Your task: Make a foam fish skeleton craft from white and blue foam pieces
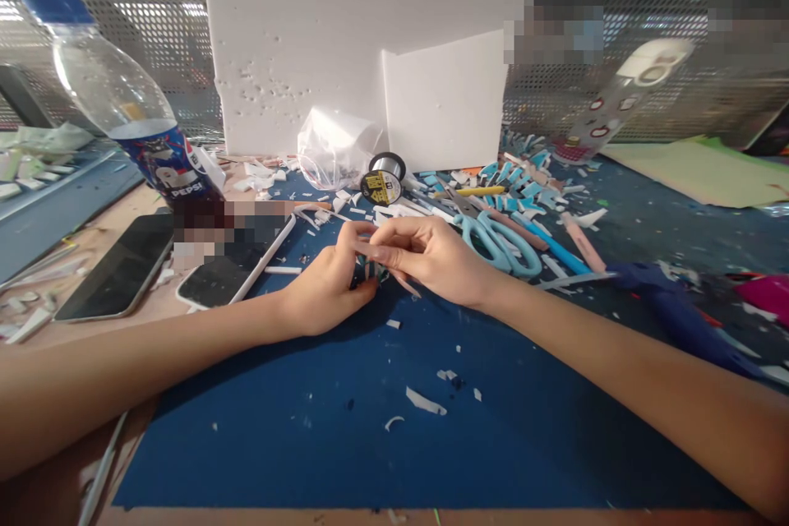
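Between hands (336,288) (449,265) and mat's near edge (370,501), open room holds scraps (425,403)

Glare speckles the metal mesh (154,37) as soft shadows cross the blue mat (277,444); outer edges stretch and blur.

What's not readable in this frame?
All in the head view:
Small dark-teal and pale piece between left hand and right hand: fingers cover most of it; each hand's exact grip is unclear.
Bright magenta object: cut off by right edge.
Long dark-blue tool: blurred; type unclear.
Crumpled translucent plastic bag: folds and glare obscure any contents.
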Motion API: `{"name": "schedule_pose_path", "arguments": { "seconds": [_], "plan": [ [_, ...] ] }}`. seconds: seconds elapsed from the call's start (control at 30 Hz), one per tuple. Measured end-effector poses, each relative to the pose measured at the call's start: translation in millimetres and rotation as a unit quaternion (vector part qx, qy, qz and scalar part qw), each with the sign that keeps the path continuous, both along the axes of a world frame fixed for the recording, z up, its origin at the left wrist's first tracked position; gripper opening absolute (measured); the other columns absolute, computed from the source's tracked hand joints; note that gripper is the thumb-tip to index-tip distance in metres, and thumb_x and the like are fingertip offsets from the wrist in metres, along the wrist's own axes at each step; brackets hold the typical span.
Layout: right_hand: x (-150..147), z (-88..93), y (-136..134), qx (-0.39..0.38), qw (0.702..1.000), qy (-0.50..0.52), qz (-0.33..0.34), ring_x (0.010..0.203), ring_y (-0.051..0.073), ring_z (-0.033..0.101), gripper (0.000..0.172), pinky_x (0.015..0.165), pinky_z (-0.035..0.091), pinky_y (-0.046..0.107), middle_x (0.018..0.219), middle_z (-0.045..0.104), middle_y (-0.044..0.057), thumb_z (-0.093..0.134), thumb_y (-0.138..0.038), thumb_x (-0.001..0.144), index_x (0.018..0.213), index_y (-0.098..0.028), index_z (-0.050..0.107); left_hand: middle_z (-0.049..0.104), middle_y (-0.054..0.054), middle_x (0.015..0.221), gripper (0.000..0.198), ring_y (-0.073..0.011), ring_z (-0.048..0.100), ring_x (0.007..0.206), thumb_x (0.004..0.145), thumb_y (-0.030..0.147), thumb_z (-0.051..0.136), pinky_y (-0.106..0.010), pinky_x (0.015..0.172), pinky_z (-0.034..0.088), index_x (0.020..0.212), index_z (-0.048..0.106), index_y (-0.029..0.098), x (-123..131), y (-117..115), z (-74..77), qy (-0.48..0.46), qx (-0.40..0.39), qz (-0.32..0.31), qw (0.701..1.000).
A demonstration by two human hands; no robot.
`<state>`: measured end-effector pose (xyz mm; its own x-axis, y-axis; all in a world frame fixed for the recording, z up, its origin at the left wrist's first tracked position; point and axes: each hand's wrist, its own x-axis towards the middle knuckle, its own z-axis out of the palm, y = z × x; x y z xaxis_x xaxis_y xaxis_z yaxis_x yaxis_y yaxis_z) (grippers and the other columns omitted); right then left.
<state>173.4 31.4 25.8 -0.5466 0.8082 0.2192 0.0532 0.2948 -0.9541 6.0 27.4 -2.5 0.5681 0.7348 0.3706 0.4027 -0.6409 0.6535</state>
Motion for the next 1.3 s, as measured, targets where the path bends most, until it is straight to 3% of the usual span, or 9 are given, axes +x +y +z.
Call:
{"name": "schedule_pose_path", "arguments": {
  "seconds": [0.17, 0.33, 0.5, 0.7, 0.93, 1.1, 1.3],
  "plan": [
    [-2.5, 3.8, -5.6, -0.008, 0.999, -0.038, -0.006, 0.034, 0.004, 0.042, 0.019, 0.036, 0.031, 0.019, 0.046, 0.049, -0.006, 0.062, -0.031, 0.081, 0.074, -0.014, 0.066, 0.05, -0.012, 0.119, 0.032, -0.0221, 0.055, 0.107, 0.075, 0.006, 0.051, -0.035, 0.087, 0.049, 0.104, 0.043, 0.017, -0.4, 1.8, -1.5, 0.015, 0.039, -0.034, 0.999],
    [-1.1, 1.8, -3.3, -0.013, 1.0, -0.026, 0.003, 0.035, 0.004, 0.044, 0.018, 0.036, 0.034, 0.019, 0.051, 0.054, -0.004, 0.064, -0.03, 0.08, 0.074, -0.013, 0.066, 0.048, -0.013, 0.121, 0.035, -0.0227, 0.053, 0.109, 0.077, 0.008, 0.052, -0.038, 0.089, 0.048, 0.11, 0.043, 0.016, -1.5, 3.2, -1.5, 0.017, 0.036, -0.044, 0.998],
    [3.9, -2.4, 6.5, 0.02, 0.998, 0.007, -0.064, 0.033, 0.005, 0.041, 0.016, 0.035, 0.034, 0.019, 0.042, 0.045, -0.008, 0.064, -0.03, 0.08, 0.075, -0.015, 0.063, 0.056, -0.012, 0.112, 0.034, -0.0226, 0.053, 0.105, 0.081, 0.014, 0.052, -0.042, 0.091, 0.044, 0.113, 0.044, 0.017, -2.6, 4.6, -1.1, 0.004, 0.009, 0.002, 1.0],
    [5.5, -3.9, 10.2, -0.041, 0.991, 0.061, -0.115, 0.032, 0.004, 0.035, 0.019, 0.032, 0.024, 0.018, 0.04, 0.046, -0.008, 0.066, -0.034, 0.078, 0.076, -0.016, 0.06, 0.048, -0.009, 0.124, 0.033, -0.0211, 0.046, 0.115, 0.087, 0.025, 0.049, -0.037, 0.095, 0.043, 0.12, 0.05, 0.022, -5.3, 6.1, -1.8, -0.13, 0.017, 0.039, 0.991],
    [1.9, -3.2, 8.2, -0.102, 0.982, 0.097, -0.128, 0.03, 0.003, 0.034, 0.016, 0.03, 0.02, 0.017, 0.037, 0.046, -0.008, 0.064, -0.031, 0.081, 0.075, -0.017, 0.059, 0.048, -0.005, 0.096, 0.04, -0.0163, 0.047, 0.088, 0.084, 0.026, 0.057, -0.031, 0.076, 0.045, 0.122, 0.048, 0.022, -5.4, 8.2, -3.1, -0.158, 0.048, 0.112, 0.98],
    [-0.4, -2.2, 4.9, -0.118, 0.98, 0.101, -0.121, 0.029, 0.003, 0.035, 0.016, 0.029, 0.022, 0.016, 0.038, 0.047, -0.009, 0.064, -0.03, 0.08, 0.074, -0.017, 0.058, 0.047, -0.004, 0.091, 0.038, -0.0137, 0.047, 0.081, 0.083, 0.022, 0.057, -0.028, 0.072, 0.044, 0.119, 0.046, 0.02, -2.3, 11.0, -5.8, -0.179, -0.012, 0.075, 0.981],
    [0.6, -6.1, 4.7, -0.093, 0.984, 0.099, -0.111, 0.028, 0.003, 0.035, 0.014, 0.027, 0.022, 0.017, 0.04, 0.048, -0.009, 0.064, -0.03, 0.08, 0.078, -0.017, 0.059, 0.044, 0.001, 0.08, 0.021, -0.0092, 0.046, 0.071, 0.079, 0.018, 0.06, -0.022, 0.065, 0.045, 0.098, 0.051, 0.019, 0.3, 9.4, -1.9, -0.267, -0.105, 0.032, 0.957]
  ]
}}
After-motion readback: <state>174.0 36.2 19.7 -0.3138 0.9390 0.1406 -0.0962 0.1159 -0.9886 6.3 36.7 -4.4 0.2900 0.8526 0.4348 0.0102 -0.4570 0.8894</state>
